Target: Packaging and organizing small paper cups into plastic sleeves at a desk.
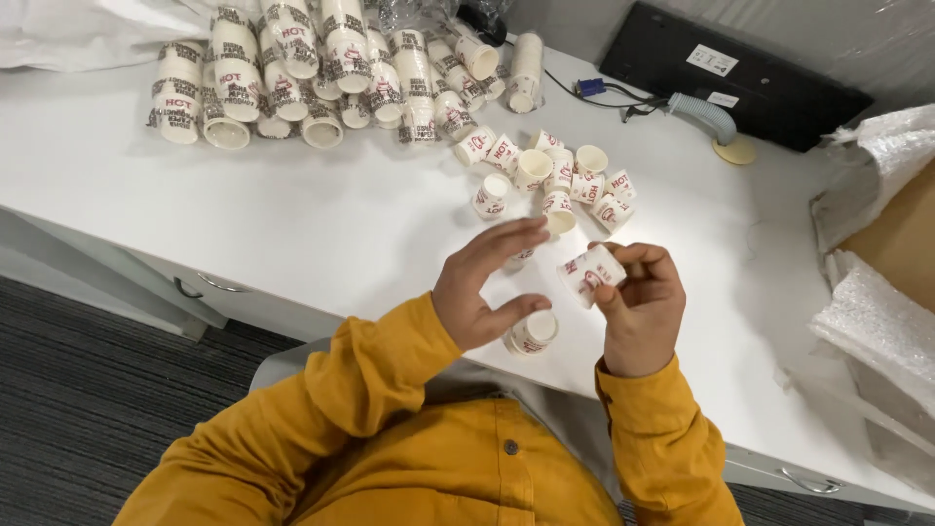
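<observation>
Small white paper cup with red print [590, 272] pinched sideways in right hand [638, 310] over white desk [321, 224], left hand [479, 287] open, empty, just beside; best gripped lightly, no crushing.

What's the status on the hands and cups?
Right hand pinching a small paper cup. Left hand open, above another cup. Loose cups beyond; nothing blocking.

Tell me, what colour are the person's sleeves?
Mustard yellow sleeves, seen best in the head view, the only one.
</observation>
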